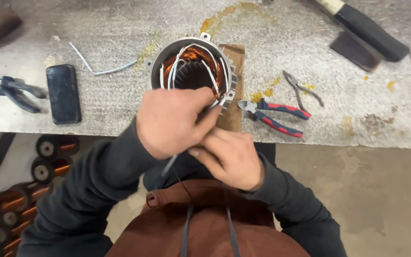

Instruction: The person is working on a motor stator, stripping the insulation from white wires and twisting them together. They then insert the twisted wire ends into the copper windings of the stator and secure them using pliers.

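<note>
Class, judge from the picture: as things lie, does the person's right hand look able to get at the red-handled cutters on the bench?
Probably yes. The red-handled cutters lie uncovered on the bench just beyond the right hand, nothing between them. But that hand is pinching a wire together with the left hand, so it would have to let go first.

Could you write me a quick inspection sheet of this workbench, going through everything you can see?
Surface: grey bench top, worn, with yellowish stains.
Job's things: round motor stator with copper windings and white sleeved leads, standing at the bench edge.
Clutter: red-handled cutters, slim pliers, dark phone, blue-handled pliers, loose white wire.
Hands: left hand and right hand close together, pinching a thin lead in front of the stator.
Cables: white leads loop over the stator rim.
Surroundings: spools of copper wire on the floor to the left; concrete floor to the right.
</note>
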